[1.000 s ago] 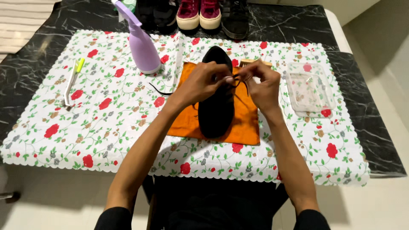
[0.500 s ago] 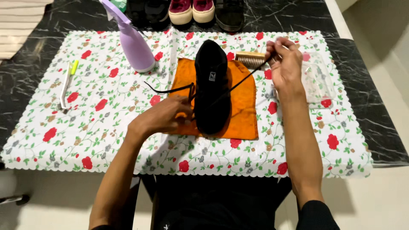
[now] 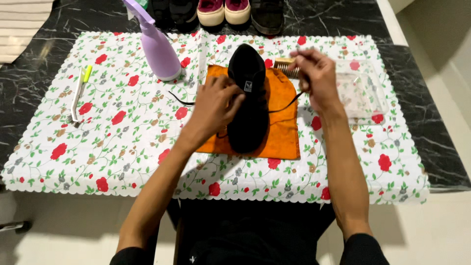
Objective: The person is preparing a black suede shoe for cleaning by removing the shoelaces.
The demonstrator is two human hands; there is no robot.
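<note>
Your left hand (image 3: 216, 105) rests on the black shoe (image 3: 248, 98), fingers curled over its left side and gripping it near the lacing. The shoe lies lengthwise on an orange cloth (image 3: 282, 130), toe pointing away from you, roughly at the middle of the surface. Your right hand (image 3: 316, 78) is raised to the right of the shoe, fingers pinched on the black lace (image 3: 289, 101), which runs taut from the shoe up to that hand. A second stretch of lace trails left of the shoe onto the flowered mat (image 3: 122, 142). A wooden brush (image 3: 284, 65) lies just behind the right hand, partly hidden by it. A clear plastic tray (image 3: 365, 93) sits to the right. A lilac spray bottle (image 3: 157, 46) stands left of the shoe; a toothbrush (image 3: 78, 93) lies further left. More shoes (image 3: 223, 10) line the far edge.
</note>
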